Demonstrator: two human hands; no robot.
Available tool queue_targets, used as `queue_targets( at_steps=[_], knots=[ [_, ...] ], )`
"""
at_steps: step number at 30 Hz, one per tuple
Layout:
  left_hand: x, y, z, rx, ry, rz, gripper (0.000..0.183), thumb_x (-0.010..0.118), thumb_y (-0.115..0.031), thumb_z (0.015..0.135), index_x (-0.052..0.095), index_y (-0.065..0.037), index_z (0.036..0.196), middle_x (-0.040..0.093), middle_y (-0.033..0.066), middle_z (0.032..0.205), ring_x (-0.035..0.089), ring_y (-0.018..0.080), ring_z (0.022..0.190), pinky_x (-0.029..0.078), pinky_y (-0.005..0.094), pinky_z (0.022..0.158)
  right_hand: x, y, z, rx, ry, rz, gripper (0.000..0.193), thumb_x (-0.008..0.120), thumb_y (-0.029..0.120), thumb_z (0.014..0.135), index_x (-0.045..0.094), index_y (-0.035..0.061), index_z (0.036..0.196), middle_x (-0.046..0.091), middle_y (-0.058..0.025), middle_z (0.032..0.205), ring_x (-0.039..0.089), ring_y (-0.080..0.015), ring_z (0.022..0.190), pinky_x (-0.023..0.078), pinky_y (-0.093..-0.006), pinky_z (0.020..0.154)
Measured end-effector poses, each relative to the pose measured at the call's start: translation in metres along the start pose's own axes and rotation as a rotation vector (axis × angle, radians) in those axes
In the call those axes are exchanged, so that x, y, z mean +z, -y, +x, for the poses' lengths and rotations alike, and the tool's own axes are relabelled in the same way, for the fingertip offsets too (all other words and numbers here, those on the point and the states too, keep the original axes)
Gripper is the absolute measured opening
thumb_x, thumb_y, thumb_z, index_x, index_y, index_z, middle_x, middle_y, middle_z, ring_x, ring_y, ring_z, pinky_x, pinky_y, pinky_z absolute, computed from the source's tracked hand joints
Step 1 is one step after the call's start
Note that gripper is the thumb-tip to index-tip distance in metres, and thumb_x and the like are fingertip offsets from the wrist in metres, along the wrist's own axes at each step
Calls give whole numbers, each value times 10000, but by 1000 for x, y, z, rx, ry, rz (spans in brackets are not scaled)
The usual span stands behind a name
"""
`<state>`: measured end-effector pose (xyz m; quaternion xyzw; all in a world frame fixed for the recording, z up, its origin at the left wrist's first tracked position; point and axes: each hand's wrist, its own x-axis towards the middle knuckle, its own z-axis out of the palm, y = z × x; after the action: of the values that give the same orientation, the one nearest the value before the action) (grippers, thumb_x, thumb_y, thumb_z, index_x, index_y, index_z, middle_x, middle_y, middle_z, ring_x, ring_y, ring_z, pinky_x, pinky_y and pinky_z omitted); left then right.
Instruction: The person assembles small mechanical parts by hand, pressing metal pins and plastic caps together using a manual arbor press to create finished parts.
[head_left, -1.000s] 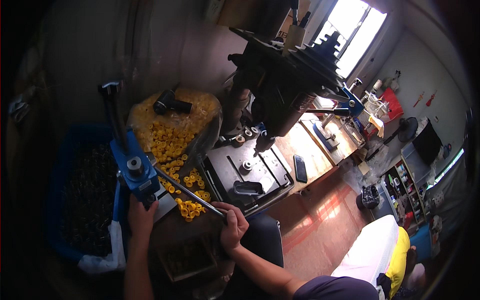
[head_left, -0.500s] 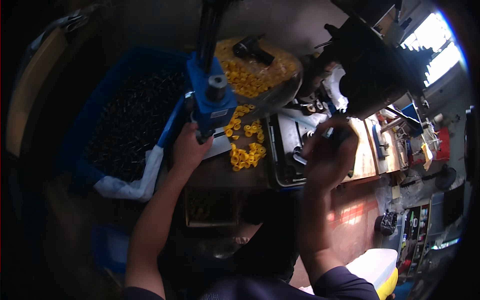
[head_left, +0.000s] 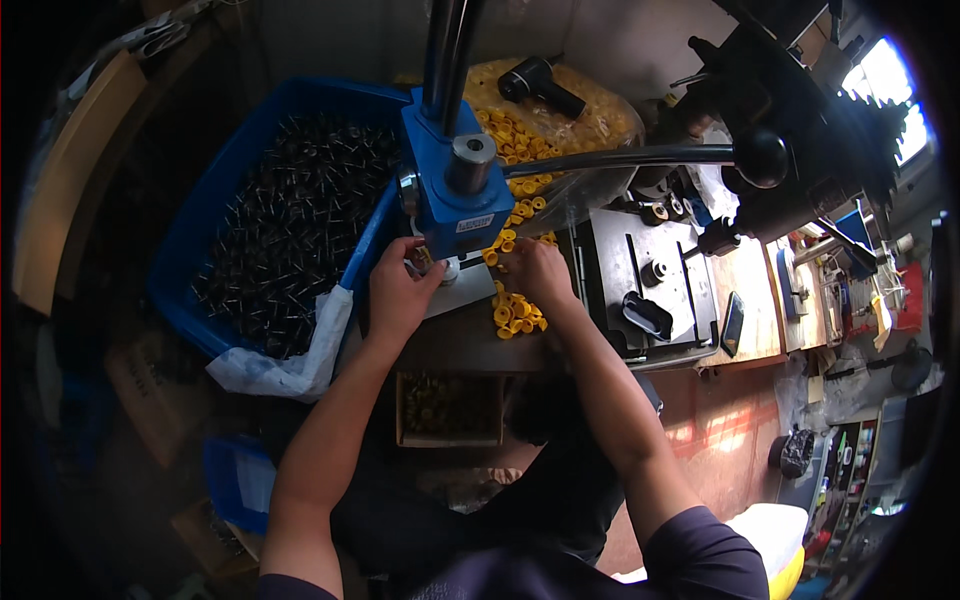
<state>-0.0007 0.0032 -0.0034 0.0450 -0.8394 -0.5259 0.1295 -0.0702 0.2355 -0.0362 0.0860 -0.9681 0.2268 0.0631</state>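
Observation:
The blue arbor press (head_left: 460, 200) stands in front of me, with a metal base plate (head_left: 470, 290) below its head. My left hand (head_left: 400, 295) is at the press, thumb and fingers curled together beside a small round metal die (head_left: 450, 270). Whatever sits between those fingertips is too small to make out. To the right of the plate, my right hand (head_left: 540, 275) reaches down among loose yellow plastic caps (head_left: 515, 315). Its fingers are bent and bunched, and their tips are partly hidden. The press lever (head_left: 640, 156) extends to the right and ends in a black ball knob (head_left: 761, 160).
A blue bin (head_left: 190, 240) of dark pieces with thin metal pins stands left. Behind the press lies a clear bag (head_left: 600, 110) of yellow caps with a black handheld tool (head_left: 540, 88) on top. A drill press (head_left: 760, 110) stands right; an open box (head_left: 450, 410) sits below the bench edge.
My right hand has left the lever knob and moved left to the yellow caps. The lever now reaches out to the right, higher up. My left hand stays by the press.

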Motion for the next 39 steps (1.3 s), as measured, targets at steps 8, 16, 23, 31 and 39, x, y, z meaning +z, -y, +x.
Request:
queue_targets(
  at_steps=[8, 16, 23, 31, 39],
  knots=[
    [-1, 14, 2, 93, -98, 42, 340, 796, -174, 846, 622, -7, 1087, 665, 63, 923, 572, 131, 690, 476, 292, 638, 1, 21, -6, -120, 2, 149, 142, 680, 116, 840, 686, -16, 890, 693, -206, 888, 683, -388, 844, 539, -472, 777],
    [-6, 0, 0, -36, 18, -21, 323, 795, -194, 845, 663, 26, 1041, 703, 152, 1025, 688, 286, 941, 525, 363, 809, 8, 66, -15, -476, -140, 288, 133, 664, 37, 833, 661, 41, 966, 623, -163, 945, 665, -370, 814, 534, -466, 701],
    [-3, 7, 0, -51, 75, -117, 306, 775, -191, 869, 672, 19, 1066, 671, 115, 986, 642, 190, 759, 507, 322, 683, -16, 54, -28, -478, -163, 389, 249, 621, -7, 834, 685, 61, 1064, 641, -143, 971, 666, -370, 815, 539, -454, 710],
    [0, -3, 2, 147, 111, 141, 265, 758, -151, 848, 678, -28, 1069, 617, 125, 994, 651, 272, 825, 518, 364, 714, -37, 44, -24, -365, -169, 458, 219, 650, -3, 847, 695, 49, 1055, 656, -149, 917, 669, -361, 830, 536, -428, 710],
    [8, 0, 0, 166, 150, 275, 445, 793, -208, 822, 607, -45, 1191, 592, 146, 1136, 650, 345, 1009, 543, 429, 817, -69, 43, -20, -171, -374, 659, 176, 640, 64, 944, 709, 27, 1101, 716, -101, 978, 703, -182, 800, 546, -280, 714]
  ],
)
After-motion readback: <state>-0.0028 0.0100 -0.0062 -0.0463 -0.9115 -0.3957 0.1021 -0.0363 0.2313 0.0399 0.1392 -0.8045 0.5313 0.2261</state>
